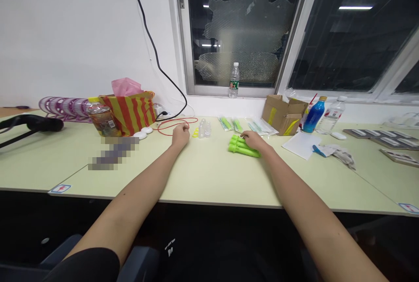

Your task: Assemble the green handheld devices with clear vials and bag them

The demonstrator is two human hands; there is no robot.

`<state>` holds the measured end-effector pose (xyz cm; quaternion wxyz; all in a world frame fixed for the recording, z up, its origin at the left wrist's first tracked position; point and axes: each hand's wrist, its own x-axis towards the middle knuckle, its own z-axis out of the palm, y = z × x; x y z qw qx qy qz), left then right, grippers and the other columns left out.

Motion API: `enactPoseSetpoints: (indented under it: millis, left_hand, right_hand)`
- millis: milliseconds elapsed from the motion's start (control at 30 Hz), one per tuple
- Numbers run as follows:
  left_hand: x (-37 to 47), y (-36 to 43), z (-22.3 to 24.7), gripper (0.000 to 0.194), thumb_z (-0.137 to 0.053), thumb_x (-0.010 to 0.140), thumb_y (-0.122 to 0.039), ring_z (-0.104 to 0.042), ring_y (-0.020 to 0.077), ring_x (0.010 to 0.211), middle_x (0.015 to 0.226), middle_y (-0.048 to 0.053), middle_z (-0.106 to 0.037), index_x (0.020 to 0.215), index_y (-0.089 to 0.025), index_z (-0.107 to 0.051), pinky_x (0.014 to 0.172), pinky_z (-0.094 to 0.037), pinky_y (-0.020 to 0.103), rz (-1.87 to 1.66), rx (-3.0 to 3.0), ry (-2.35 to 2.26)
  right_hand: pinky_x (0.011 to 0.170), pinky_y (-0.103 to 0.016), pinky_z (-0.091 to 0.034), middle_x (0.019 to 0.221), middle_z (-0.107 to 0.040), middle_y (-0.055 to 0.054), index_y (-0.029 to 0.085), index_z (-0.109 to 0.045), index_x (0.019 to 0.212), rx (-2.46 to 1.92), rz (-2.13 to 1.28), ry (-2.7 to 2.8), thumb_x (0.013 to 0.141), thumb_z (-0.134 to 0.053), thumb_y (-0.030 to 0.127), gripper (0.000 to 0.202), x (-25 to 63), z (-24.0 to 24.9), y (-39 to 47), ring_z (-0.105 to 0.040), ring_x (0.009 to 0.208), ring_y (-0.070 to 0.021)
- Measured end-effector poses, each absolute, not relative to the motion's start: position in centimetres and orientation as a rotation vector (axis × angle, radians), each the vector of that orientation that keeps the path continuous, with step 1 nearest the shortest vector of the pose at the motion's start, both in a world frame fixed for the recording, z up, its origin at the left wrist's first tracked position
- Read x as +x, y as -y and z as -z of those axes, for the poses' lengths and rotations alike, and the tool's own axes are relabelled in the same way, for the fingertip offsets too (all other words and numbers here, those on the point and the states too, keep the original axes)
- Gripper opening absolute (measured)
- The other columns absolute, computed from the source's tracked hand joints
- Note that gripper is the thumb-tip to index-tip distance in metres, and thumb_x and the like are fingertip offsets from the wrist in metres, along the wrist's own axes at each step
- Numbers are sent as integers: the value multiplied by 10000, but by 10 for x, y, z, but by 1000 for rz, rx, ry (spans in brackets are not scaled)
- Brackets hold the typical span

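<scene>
My left hand [180, 136] rests on the table with its fingers curled in; whatever is inside them, if anything, is hidden. Just right of it stand several small clear plastic caps [205, 130], with small yellow pieces [195, 133] beside them. Over several bright green plastic tubes [242, 147], lying side by side, my right hand [254, 139] bends its fingers around their far side. The tubes' wider flanged ends point left, and the hand partly covers the others. Behind them lie green pieces in clear packets [231, 123].
A cardboard box [284, 114], a blue bottle [314, 116], a white sheet [301, 144] and a glove [340, 154] lie to the right. On the left are a striped bag [132, 114], a drink bottle [103, 118] and a red cord [170, 125]. A water bottle [233, 82] stands on the sill.
</scene>
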<state>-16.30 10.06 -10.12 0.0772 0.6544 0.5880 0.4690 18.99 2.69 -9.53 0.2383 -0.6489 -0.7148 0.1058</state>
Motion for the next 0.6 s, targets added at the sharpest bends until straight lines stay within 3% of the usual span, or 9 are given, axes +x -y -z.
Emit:
enactPoseSetpoints:
  millis: [200,333,467,600]
  left_hand:
    - [-151,-92,97,223,-443,736,-79,-614,203,869,882,65,-681,794,-186,-630,833,-472,331,-1640,2051,-1567]
    - [-149,-89,100,218,-445,726,-76,-610,206,860,864,64,-677,779,-190,-623,830,-469,336,-1653,1979,-1560]
    - [-150,-86,101,204,-452,726,-86,-604,203,846,851,54,-673,772,-195,-617,821,-467,335,-1669,1917,-1556]
    - [-148,-82,98,195,-456,724,-88,-604,197,828,845,51,-665,764,-196,-614,817,-470,330,-1680,1892,-1527]
  right_hand:
    - [871,-248,-433,1214,-682,-89,188,-694,1122,-1865,-249,1923,935,-407,195,343,188,91,-29,-610,1099,-201]
    - [861,-300,-439,1191,-674,-171,133,-684,1099,-2016,-186,1832,938,-457,318,334,185,76,-50,-615,1099,-265]
    - [871,-327,-451,1221,-642,-210,115,-654,1143,-2151,-168,1764,856,-594,444,441,167,60,-84,-614,1110,-302]
    - [938,-411,-444,1307,-557,-273,76,-598,1238,-2281,-126,1667,738,-733,411,617,145,63,-108,-545,1217,-370]
